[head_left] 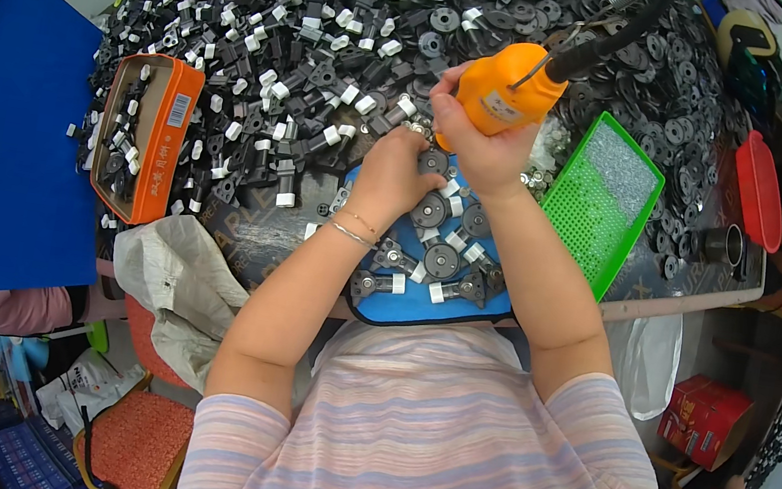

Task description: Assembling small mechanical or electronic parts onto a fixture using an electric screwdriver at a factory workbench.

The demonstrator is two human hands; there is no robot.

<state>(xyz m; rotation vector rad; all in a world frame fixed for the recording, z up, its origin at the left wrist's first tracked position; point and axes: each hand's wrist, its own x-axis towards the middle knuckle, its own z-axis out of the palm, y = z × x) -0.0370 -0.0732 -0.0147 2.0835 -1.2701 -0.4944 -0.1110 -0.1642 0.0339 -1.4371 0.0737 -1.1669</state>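
Observation:
My right hand (pixel 493 154) is wrapped round an orange electric screwdriver (pixel 511 85), tilted with its lower end toward my left hand. The screwdriver's tip is hidden behind my hands. My left hand (pixel 391 179) grips a small black part with a round disc (pixel 433 161), close under the tool; the rest of that part is covered by my fingers. Below both hands, several black disc-and-bracket pieces (pixel 440 261) with white ends lie on a blue mat (pixel 401 313) at the table's near edge.
A heap of black brackets with white ends (pixel 312 30) fills the far left, and loose black discs (pixel 627 88) the far right. A green tray (pixel 626 241) holds small silvery pieces. An orange box (pixel 163 145), a red tray (pixel 759 188) and a metal cup (pixel 720 245) flank the work. A black cable (pixel 607 49) runs to the screwdriver.

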